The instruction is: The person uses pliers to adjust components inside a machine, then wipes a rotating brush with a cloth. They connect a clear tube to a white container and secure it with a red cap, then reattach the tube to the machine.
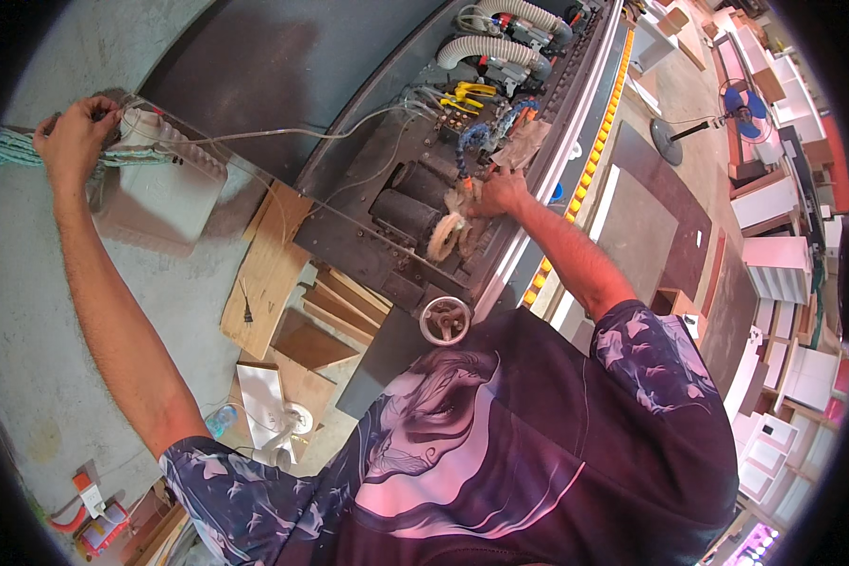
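Observation:
Far to the left, my left hand (74,143) is closed with bent fingers at the pale teal bundled rope or hose (19,149); what the fingers grip is hidden. Beside it is a translucent white plastic canister (165,203), with a thin clear tube (283,135) running to the machine. Inside the open machine, my right hand (502,192) is curled close to a blue segmented hose (474,141) with an orange tip. The fingers hide whatever they hold. Just left of that hand are a worn cloth buffing wheel (443,236) and a black motor (406,209).
Yellow-handled pliers (467,94) lie in the machine, below ribbed white hoses (491,49). A handwheel (445,321) projects from its near end. Wooden boards (272,264) lie on the floor at left. Beyond the yellow roller track (594,132) stand a blue fan (745,111) and white panels (778,269).

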The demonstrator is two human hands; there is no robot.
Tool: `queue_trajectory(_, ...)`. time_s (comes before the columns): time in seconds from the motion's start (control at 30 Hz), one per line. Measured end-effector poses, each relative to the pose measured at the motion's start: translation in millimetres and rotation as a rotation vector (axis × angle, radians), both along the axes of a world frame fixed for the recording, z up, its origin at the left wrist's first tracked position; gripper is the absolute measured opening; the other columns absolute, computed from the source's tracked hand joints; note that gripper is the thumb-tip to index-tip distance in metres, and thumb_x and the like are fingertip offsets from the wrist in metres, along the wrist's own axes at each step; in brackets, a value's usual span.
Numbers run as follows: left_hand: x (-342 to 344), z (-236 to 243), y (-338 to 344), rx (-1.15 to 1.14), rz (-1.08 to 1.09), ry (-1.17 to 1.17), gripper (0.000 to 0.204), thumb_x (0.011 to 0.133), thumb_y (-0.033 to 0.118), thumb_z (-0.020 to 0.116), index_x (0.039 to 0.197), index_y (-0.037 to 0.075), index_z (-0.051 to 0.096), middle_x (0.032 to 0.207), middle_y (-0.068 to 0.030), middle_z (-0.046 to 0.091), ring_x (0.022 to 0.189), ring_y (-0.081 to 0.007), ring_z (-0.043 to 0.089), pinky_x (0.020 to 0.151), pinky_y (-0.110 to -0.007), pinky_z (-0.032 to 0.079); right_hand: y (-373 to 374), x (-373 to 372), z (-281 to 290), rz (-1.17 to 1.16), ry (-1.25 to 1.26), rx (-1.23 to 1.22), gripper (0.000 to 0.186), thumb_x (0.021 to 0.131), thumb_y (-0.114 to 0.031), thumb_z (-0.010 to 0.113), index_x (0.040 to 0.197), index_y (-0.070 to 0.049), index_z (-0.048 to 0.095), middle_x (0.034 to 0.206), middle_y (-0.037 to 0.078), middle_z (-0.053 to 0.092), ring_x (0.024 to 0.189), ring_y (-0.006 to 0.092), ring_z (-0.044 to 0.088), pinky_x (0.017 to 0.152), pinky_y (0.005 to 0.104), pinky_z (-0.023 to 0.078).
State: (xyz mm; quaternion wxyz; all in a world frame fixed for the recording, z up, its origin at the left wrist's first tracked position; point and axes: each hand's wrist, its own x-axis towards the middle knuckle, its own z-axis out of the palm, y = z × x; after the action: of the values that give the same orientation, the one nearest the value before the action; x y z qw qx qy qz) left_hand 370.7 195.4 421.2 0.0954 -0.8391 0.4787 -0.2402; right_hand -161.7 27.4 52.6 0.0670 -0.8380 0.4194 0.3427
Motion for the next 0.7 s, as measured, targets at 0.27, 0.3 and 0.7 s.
queue_trajectory(0.27, -2.8, 3.5, 1.0, 0.013, 0.007, 0.016, 0.027, 0.094, 0.043, 0.070, 0.113, 0.025, 0.078, 0.100, -0.0005, 0.079, 0.098, -0.0185, 0.071, 0.114, -0.049, 0.025, 9.3, 2.6, -2.4, -0.016, -0.016, -0.042, 0.088, 0.083, -0.080, 0.058, 0.134, -0.009, 0.070, 0.159, 0.017, 0.043, 0.147, 0.0371, 0.037, 0.114, 0.0605, 0.029)
queue_trajectory(0.3, -3.2, 2.4, 0.7, 0.007, -0.001, 0.011, 0.027, 0.094, 0.042, 0.070, 0.113, 0.025, 0.078, 0.099, -0.0005, 0.079, 0.098, -0.0186, 0.071, 0.114, -0.049, 0.025, 10.7, 1.7, -2.9, -0.008, -0.024, -0.064, 0.088, 0.082, -0.080, 0.058, 0.134, -0.009, 0.070, 0.160, 0.017, 0.043, 0.146, 0.0370, 0.037, 0.114, 0.0603, 0.030)
queue_trajectory(0.7, -2.5, -1.1, 1.7, -0.062, -0.071, -0.021, 0.022, 0.095, 0.038, 0.070, 0.106, 0.021, 0.079, 0.089, -0.0013, 0.078, 0.091, -0.0175, 0.070, 0.113, -0.048, 0.027, 10.1, 2.0, 1.6, -0.003, -0.001, -0.055, 0.094, 0.083, -0.081, 0.058, 0.147, -0.013, 0.060, 0.165, 0.017, 0.035, 0.149, 0.0355, 0.034, 0.117, 0.0588, 0.025)
